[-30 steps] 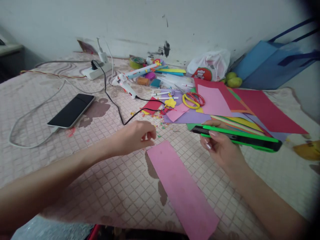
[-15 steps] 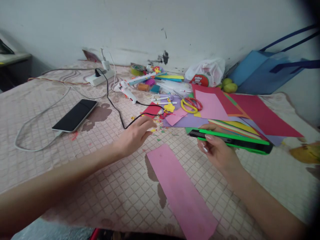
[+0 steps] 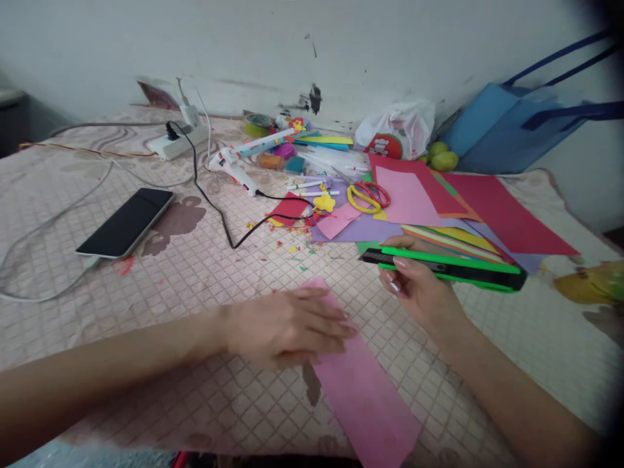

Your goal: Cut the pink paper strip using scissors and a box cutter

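Observation:
My left hand (image 3: 292, 328) lies over the upper part of a pink paper strip (image 3: 368, 396), its fingers stretched out across the sheet and slightly blurred. The strip runs diagonally down to the table's front edge. On the right, my right hand (image 3: 422, 283) is closed around a green and black utility knife (image 3: 453, 268), held above the table. The knife's blade end points left. Small coloured paper scraps (image 3: 299, 253) are scattered on the tablecloth beyond my left hand.
A black phone (image 3: 127, 222) on a cable lies at left, near a power strip (image 3: 180, 142). Behind are a glue gun (image 3: 238, 170), scissors (image 3: 365, 198), coloured paper (image 3: 511, 211), a plastic bag (image 3: 397, 130), green fruit (image 3: 443, 159) and a blue bag (image 3: 507, 130).
My left hand has come down and toward me from beside the scraps onto the pink strip. My right hand still holds the utility knife in nearly the same place. The view has shifted slightly.

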Motion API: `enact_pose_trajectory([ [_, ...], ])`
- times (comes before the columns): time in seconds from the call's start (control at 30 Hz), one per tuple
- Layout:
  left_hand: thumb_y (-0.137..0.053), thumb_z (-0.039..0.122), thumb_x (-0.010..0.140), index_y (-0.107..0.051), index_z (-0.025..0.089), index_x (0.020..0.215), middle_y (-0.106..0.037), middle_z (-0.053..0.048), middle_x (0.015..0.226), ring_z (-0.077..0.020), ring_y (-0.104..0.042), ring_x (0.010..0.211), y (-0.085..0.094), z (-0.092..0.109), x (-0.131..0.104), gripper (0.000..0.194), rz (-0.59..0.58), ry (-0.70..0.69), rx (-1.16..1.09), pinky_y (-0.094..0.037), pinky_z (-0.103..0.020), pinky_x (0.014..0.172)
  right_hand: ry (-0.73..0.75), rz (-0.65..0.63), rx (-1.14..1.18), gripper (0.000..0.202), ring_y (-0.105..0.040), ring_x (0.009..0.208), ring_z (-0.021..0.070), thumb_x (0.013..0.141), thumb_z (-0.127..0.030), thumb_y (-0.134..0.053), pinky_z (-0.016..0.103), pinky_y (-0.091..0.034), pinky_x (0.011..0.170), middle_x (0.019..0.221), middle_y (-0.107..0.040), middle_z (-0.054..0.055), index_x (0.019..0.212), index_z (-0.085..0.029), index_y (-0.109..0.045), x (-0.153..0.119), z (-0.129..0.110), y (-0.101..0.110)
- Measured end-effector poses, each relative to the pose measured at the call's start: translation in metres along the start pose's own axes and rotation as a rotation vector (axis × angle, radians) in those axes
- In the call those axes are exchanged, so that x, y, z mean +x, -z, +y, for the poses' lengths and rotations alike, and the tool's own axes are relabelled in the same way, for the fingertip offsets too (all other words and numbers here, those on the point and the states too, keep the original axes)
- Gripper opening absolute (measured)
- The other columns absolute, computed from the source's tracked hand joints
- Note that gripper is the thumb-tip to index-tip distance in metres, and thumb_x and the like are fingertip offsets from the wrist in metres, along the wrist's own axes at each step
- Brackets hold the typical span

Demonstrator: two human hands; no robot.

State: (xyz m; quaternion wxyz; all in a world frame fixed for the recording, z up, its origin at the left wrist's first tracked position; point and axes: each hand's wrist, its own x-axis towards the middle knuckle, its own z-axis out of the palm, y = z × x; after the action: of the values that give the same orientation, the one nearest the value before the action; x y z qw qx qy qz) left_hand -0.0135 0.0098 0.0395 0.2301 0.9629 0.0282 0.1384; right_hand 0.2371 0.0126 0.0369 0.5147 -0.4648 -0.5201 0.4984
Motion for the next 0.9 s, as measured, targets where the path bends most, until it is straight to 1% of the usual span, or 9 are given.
enact_pose_trajectory([
  [0.1, -0.055, 0.019, 0.088, -0.058, 0.021, 0.123, -0.055, -0.002, 0.135, -0.0164, -0.043, 0.132, -0.013, 0.011, 0.005, 0.035, -0.066, -0.089, 0.099, -0.018, -0.039, 0.121, 0.011, -0.001, -0.012, 0.018, -0.042, 0.048, 0.0113, 0.077, -0.037, -0.061, 0.024, -0.028, 0.04, 0.058, -0.044, -0.004, 0.091, -0.026, -0.059, 0.0, 0.0, -0.001],
  [0.17, -0.054, 0.019, 0.09, -0.061, 0.021, 0.118, -0.057, -0.001, 0.133, -0.0157, -0.046, 0.13, -0.019, 0.015, 0.007, 0.029, -0.056, -0.107, 0.2, -0.02, -0.039, 0.121, 0.009, -0.012, -0.006, 0.017, -0.04, 0.047, 0.0112, 0.078, -0.037, -0.061, 0.024, -0.027, 0.04, 0.057, -0.043, -0.004, 0.091, -0.027, -0.06, 0.0, 0.0, -0.001],
  [0.3, -0.052, 0.019, 0.092, -0.064, 0.019, 0.113, -0.061, -0.004, 0.127, -0.0163, -0.054, 0.12, -0.027, 0.021, 0.011, 0.024, 0.011, -0.057, 0.39, -0.031, -0.038, 0.115, -0.01, -0.006, 0.022, 0.016, -0.041, 0.048, 0.011, 0.077, -0.034, -0.063, 0.024, -0.027, 0.04, 0.058, -0.044, -0.004, 0.09, -0.026, -0.061, -0.001, -0.001, -0.002],
  [0.47, -0.049, 0.034, 0.094, -0.062, 0.011, 0.112, -0.064, -0.012, 0.12, -0.0232, -0.059, 0.107, -0.035, 0.027, 0.017, 0.032, 0.092, 0.071, 0.447, -0.031, -0.049, 0.111, -0.037, 0.008, 0.037, 0.017, -0.042, 0.049, 0.0109, 0.075, -0.033, -0.064, 0.024, -0.027, 0.04, 0.058, -0.045, -0.004, 0.09, -0.026, -0.061, -0.002, -0.003, -0.004],
  [0.57, -0.052, 0.043, 0.091, -0.062, 0.014, 0.108, -0.063, -0.01, 0.121, -0.0249, -0.057, 0.111, -0.025, 0.021, 0.013, 0.035, 0.174, 0.201, 0.321, -0.034, -0.049, 0.107, -0.036, 0.012, 0.03, 0.016, -0.042, 0.049, 0.0105, 0.075, -0.033, -0.065, 0.024, -0.028, 0.04, 0.059, -0.046, -0.003, 0.09, -0.026, -0.062, -0.003, -0.002, -0.003],
  [0.67, -0.052, 0.026, 0.093, -0.062, 0.016, 0.108, -0.064, -0.008, 0.119, -0.0232, -0.055, 0.113, -0.006, 0.002, -0.001, 0.021, 0.263, 0.347, 0.218, -0.04, -0.044, 0.102, -0.003, 0.002, -0.028, 0.017, -0.044, 0.05, 0.0108, 0.077, -0.035, -0.065, 0.023, -0.029, 0.04, 0.063, -0.049, -0.003, 0.091, -0.027, -0.061, -0.007, -0.002, -0.003],
  [0.77, -0.056, 0.018, 0.088, -0.065, 0.018, 0.1, -0.064, -0.008, 0.117, -0.022, -0.054, 0.113, 0.01, -0.022, -0.019, 0.015, 0.335, 0.334, 0.093, -0.041, -0.041, 0.101, 0.026, -0.092, -0.106, 0.016, -0.045, 0.05, 0.0104, 0.081, -0.034, -0.062, 0.022, -0.031, 0.04, 0.063, -0.051, -0.003, 0.095, -0.027, -0.061, -0.012, -0.002, -0.009],
  [0.83, -0.061, 0.022, 0.085, -0.066, 0.019, 0.097, -0.061, -0.008, 0.121, -0.0245, -0.048, 0.121, 0.015, -0.033, -0.028, 0.014, 0.332, 0.311, 0.021, -0.038, -0.044, 0.105, 0.061, -0.189, -0.215, 0.013, -0.049, 0.053, 0.0097, 0.082, -0.028, -0.061, 0.021, -0.036, 0.042, 0.068, -0.056, -0.002, 0.095, -0.026, -0.063, -0.014, -0.003, -0.017],
  [0.9, -0.066, 0.029, 0.082, -0.067, 0.021, 0.099, -0.056, -0.009, 0.129, -0.0295, -0.036, 0.132, 0.014, -0.038, -0.034, 0.018, 0.284, 0.323, -0.019, -0.03, -0.05, 0.11, 0.117, -0.289, -0.342, 0.014, -0.057, 0.064, 0.0109, 0.08, -0.021, -0.061, 0.022, -0.045, 0.052, 0.081, -0.064, 0.0, 0.093, -0.026, -0.066, -0.014, -0.003, -0.027],
])
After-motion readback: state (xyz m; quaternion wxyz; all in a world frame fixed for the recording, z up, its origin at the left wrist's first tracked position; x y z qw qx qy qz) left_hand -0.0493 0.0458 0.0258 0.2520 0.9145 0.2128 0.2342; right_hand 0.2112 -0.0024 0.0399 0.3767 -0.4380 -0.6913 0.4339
